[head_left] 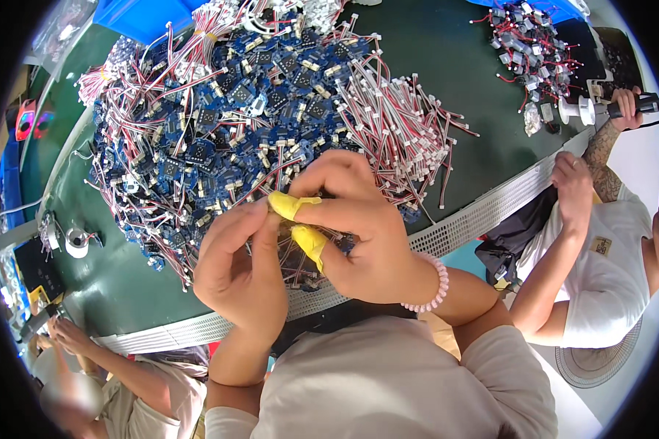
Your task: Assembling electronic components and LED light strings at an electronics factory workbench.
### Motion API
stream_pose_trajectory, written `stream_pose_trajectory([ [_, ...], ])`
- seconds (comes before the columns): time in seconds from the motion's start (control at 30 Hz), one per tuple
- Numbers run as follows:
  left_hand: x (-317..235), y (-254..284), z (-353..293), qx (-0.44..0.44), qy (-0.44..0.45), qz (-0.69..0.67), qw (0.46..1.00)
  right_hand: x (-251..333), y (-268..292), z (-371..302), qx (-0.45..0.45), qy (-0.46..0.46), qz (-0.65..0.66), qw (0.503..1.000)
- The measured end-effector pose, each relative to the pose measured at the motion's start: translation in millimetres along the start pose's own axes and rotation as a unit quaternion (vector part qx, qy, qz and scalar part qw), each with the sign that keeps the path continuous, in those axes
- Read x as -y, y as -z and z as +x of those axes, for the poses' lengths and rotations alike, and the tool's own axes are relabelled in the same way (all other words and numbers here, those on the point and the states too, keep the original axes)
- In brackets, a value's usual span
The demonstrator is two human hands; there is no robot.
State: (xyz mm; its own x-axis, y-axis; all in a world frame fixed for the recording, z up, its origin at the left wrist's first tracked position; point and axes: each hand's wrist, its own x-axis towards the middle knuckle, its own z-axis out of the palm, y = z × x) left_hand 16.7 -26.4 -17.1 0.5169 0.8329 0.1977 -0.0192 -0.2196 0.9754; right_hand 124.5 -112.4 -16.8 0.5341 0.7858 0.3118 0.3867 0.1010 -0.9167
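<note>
Bright, even light — edges bend, darken.

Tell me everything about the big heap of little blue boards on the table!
The heap is a wide tangle of small dark-blue circuit boards, each with thin red-and-white wires ending in little white plugs. They lie jumbled at all angles, wires splaying outward like bristles on the right. The heap rests on the dark green table and fills much of it, reaching nearly to the ribbed grey front edge. The left hand and right hand, whose fingers wear yellow tape, meet over its near side.
</note>
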Motion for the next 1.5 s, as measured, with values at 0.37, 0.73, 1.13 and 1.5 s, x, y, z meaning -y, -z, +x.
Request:
stream_pose_trajectory([
  [0.37,-13,-10,17,0.059,0.030,0.021,0.998,-14,4,-2,-0.101,0.033,0.078,0.991],
  [0.73,-7,4,16,0.054,0.111,-0.072,0.990,0,0,-1,-0.052,0.039,-0.093,0.994],
  [1.13,-17,23,27,0.152,0.146,-0.023,0.977,-18,34,36,-0.011,0.110,-0.131,0.985],
  [1.5,-9,26,35,0.130,0.164,-0.050,0.977,-58,53,74,-0.073,0.057,-0.308,0.947],
])
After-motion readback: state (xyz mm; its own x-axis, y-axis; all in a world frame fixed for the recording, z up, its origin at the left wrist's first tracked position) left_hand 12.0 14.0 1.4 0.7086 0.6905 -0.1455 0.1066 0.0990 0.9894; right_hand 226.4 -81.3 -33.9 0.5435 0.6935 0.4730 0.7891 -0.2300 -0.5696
